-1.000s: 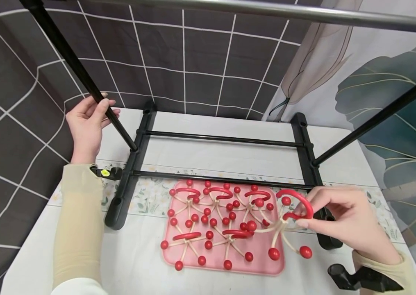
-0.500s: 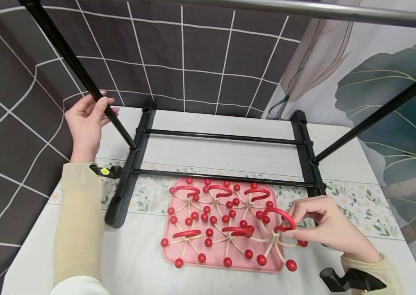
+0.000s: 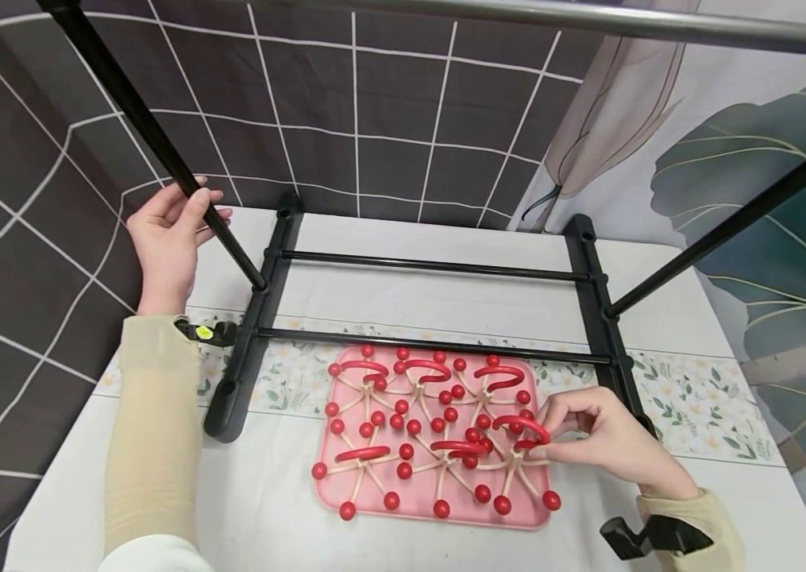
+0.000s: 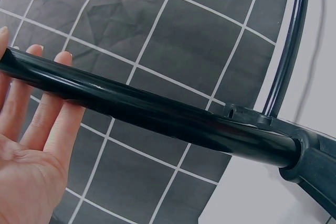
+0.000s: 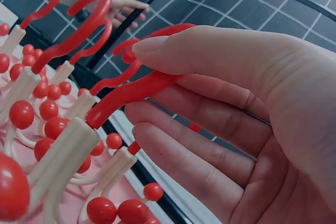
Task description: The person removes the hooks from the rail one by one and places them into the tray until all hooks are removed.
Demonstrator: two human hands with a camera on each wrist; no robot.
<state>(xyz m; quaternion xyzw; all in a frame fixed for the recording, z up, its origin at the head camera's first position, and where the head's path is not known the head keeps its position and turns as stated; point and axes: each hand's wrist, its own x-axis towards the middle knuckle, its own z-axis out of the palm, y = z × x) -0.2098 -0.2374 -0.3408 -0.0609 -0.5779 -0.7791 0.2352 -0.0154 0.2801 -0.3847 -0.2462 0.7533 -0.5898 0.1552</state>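
Observation:
My right hand [image 3: 606, 437] pinches the red hook of a hook hanger [image 3: 515, 462], a cream stem branching into prongs tipped with red balls. In the right wrist view, the thumb and fingers lie on its red hook [image 5: 139, 90]. This hanger stands at the right front of a pink tray [image 3: 413, 504], its lower balls at the tray's edge. Several like it, including a front-left hanger [image 3: 363, 465], stand on the tray hook up. My left hand [image 3: 167, 246] holds a black upright pole [image 3: 152, 135], thumb in front and fingers behind; the left wrist view shows those fingers [image 4: 60, 124] fairly straight.
The poles rise from a black rack base [image 3: 245, 357] with two crossbars [image 3: 438, 266] on a white table [image 3: 260, 492]. A grey rail [image 3: 517, 16] crosses overhead. Dark gridded cloth [image 3: 403, 95] hangs behind, with a patterned curtain [image 3: 767, 183] at the right.
My right hand has moved left and down, carrying the hanger from the tray's right side onto its right front corner. The left hand stays on the pole.

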